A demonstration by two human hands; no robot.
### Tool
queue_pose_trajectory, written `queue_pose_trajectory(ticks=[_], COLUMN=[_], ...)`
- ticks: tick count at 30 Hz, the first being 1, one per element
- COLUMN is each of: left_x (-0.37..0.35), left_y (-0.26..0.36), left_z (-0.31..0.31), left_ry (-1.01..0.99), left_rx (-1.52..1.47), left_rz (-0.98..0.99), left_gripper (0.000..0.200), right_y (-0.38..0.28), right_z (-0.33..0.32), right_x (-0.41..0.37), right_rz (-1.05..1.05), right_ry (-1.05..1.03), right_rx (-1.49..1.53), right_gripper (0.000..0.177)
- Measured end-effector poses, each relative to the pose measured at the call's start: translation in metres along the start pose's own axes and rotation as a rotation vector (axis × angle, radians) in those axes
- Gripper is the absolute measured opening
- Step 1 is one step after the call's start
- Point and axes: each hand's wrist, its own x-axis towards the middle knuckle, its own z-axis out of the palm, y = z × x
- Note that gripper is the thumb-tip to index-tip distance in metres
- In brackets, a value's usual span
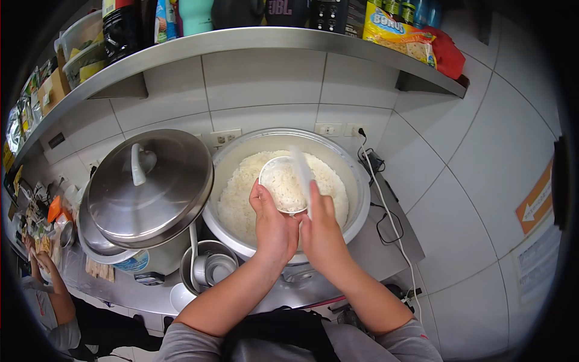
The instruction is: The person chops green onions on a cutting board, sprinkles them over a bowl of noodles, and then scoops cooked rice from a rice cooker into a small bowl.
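My left hand is wrapped round a small white bowl filled with white rice. My right hand grips a flat, pale rice paddle, which stands edge-up against the bowl's right side and is slightly blurred. Both hands are over a large round metal pot, close together at the wrists. A broad bed of cooked rice lies in the pot beneath the bowl.
Left of the pot stands a big cooker with a steel lid. A metal container with a ladle and a white bowl sit near the front edge. A white cable hangs at right. Above runs a loaded shelf. Another person works at far left.
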Motion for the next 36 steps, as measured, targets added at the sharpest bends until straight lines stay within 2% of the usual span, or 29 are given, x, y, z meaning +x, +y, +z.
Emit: queue_pose_trajectory(ticks=[2,5,6,7,9,10,11,13,15,17,18,20,23,24,25,27,28,29,33,34,36], left_x=[-0.001,0.000,-0.003,-0.008,-0.010,-0.009,-0.010,-0.011,-0.012,-0.017,-0.019,-0.022,-0.028,-0.031,-0.036,-0.046,-0.055,-0.065,-0.084,-0.087,-0.088], left_y=[-0.006,-0.004,-0.003,0.001,0.000,-0.003,-0.007,-0.012,-0.012,-0.012,-0.014,-0.018,-0.024,-0.028,-0.032,-0.046,-0.057,-0.068,-0.134,-0.151,-0.181], left_z=[-0.001,-0.005,0.001,0.009,0.016,0.017,0.016,0.014,0.014,0.021,0.024,0.032,0.044,0.046,0.048,0.049,0.048,0.046,0.010,-0.004,-0.034], left_ry=[-0.037,-0.090,-0.093,-0.079,-0.067,-0.074,-0.077,-0.072,-0.079,-0.096,-0.101,-0.160,-0.178,-0.183,-0.240,-0.294,-0.324,-0.350,-0.408,-0.377,-0.271], left_rx=[-0.006,-0.073,-0.079,-0.057,-0.040,-0.032,-0.024,-0.007,0.022,0.074,0.070,0.071,0.092,0.093,0.088,0.072,0.086,0.100,0.185,0.173,0.455], left_rz=[0.007,-0.058,-0.063,-0.032,-0.007,-0.001,0.003,-0.005,-0.017,-0.050,-0.061,-0.083,-0.151,-0.173,-0.239,-0.329,-0.454,-0.582,-0.881,-0.916,-0.916], left_gripper=[0.056,0.057,0.057,0.058,0.058,0.058,0.058,0.057,0.056,0.055,0.055,0.055,0.054,0.054,0.055,0.056,0.056,0.057,0.056,0.056,0.055], right_y=[-0.007,0.022,0.025,0.028,0.029,0.011,0.001,-0.012,0.008,0.043,0.042,0.032,0.027,0.041,0.054,0.062,0.058,0.049,0.067,0.080,0.113], right_z=[-0.013,-0.067,-0.075,-0.070,-0.046,-0.035,-0.040,-0.050,-0.069,-0.085,-0.086,-0.089,-0.109,-0.119,-0.132,-0.157,-0.167,-0.172,-0.173,-0.167,-0.145], right_x=[0.016,0.048,0.053,0.044,0.017,0.012,0.014,0.024,0.034,0.043,0.039,0.031,0.017,0.010,0.000,-0.024,-0.040,-0.057,-0.132,-0.150,-0.183], right_rz=[0.159,0.102,0.287,0.291,0.138,0.148,0.153,0.137,0.164,-0.015,-0.007,-0.018,-0.069,-0.009,0.477,0.651,0.678,0.733,0.923,1.022,1.155], right_ry=[-0.337,-0.369,-0.390,-0.392,-0.309,-0.211,-0.213,-0.499,-0.480,-0.236,-0.234,-0.310,-0.244,-0.142,-0.200,0.016,0.046,0.099,0.184,0.230,0.305], right_rx=[-0.111,0.005,0.088,0.082,-0.099,-0.119,-0.123,-0.391,-0.366,-0.130,-0.140,-0.452,-0.437,-0.281,0.066,0.671,0.801,0.886,0.825,0.857,0.904], right_gripper=[0.049,0.054,0.051,0.051,0.049,0.050,0.050,0.053,0.054,0.056,0.056,0.053,0.049,0.041,0.039,0.040,0.045,0.049,0.051,0.050,0.045])
